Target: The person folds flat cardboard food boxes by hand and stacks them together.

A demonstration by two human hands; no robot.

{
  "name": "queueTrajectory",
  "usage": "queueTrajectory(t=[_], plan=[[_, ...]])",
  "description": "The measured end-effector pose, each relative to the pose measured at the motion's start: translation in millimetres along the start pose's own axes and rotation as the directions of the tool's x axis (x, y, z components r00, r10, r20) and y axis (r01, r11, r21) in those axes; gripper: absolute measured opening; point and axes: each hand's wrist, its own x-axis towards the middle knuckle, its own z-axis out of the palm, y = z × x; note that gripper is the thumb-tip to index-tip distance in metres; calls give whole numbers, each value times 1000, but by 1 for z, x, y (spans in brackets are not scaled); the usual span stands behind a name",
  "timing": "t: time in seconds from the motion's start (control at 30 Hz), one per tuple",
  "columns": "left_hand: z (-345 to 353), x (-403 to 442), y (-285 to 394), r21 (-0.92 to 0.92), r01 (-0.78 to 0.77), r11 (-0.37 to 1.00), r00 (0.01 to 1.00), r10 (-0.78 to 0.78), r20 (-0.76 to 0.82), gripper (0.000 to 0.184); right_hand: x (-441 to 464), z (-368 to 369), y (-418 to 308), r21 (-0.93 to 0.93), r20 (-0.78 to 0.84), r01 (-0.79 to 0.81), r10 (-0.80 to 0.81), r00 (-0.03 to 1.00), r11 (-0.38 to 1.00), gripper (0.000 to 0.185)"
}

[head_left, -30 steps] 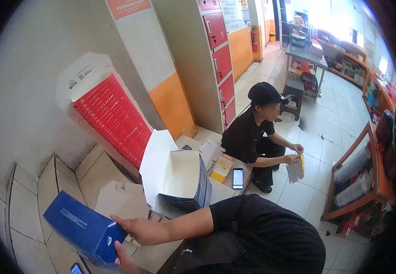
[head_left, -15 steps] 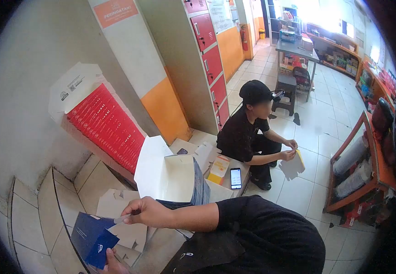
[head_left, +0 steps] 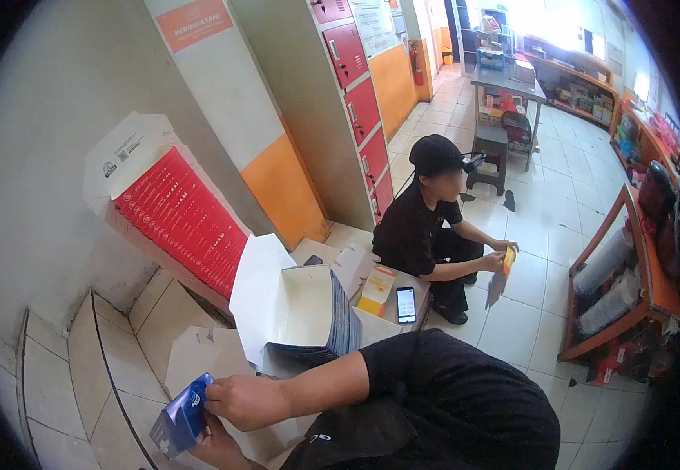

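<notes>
My right hand (head_left: 250, 402) is closed, with its fingers pinching the upper edge of a blue folding carton (head_left: 183, 417). Below it, my left hand (head_left: 218, 445) grips the lower side of the same carton, its fingers partly hidden. The carton is tilted, with white print on its blue faces. Just beyond my right forearm stands a stack of nested blue cartons (head_left: 338, 313), white inside, with a wide white flap (head_left: 255, 291) spread open. Flat white card pieces (head_left: 199, 356) lie behind my hands.
A tall stack of red cartons (head_left: 183, 219) leans by the wall. A yellow-orange carton (head_left: 376, 291) and a phone (head_left: 406, 305) lie on the ledge. A co-worker (head_left: 422, 227) sits there, holding a yellow-and-white carton (head_left: 501, 276). Tiled steps (head_left: 81, 376) are at left; an orange rack (head_left: 630, 274) stands right.
My right hand has moved down and closer to my left hand, onto the blue carton, which has turned and looks narrower. The co-worker's carton has turned in their hands.
</notes>
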Motion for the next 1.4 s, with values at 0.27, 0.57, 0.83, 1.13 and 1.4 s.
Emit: queueTrajectory(t=[0.27, 0.57, 0.83, 1.13, 1.4], plan=[[-2, -22, -15, 42, 78, 996, 995, -80, 62, 21, -4, 15, -3, 88, -189, 25, -7, 982, 996, 29], [-25, -33, -44, 108, 8, 994, 945, -43, 324, 22, 12, -32, 3, 397, -226, 277, -199, 954, 875, 28], [-55, -45, -89, 232, -197, 953, 827, 34, 562, 23, 43, -48, 9, 160, 435, 420, -445, 782, 894, 14], [-34, -21, -23, 106, 205, 973, 885, -230, 404, 11, 27, -26, -8, 65, 269, 409, -411, 871, 910, 7], [-40, -12, -6, 173, -205, 963, 929, 136, 344, 3, 31, -6, -8, 9, 185, 508, -501, 845, 861, 9]])
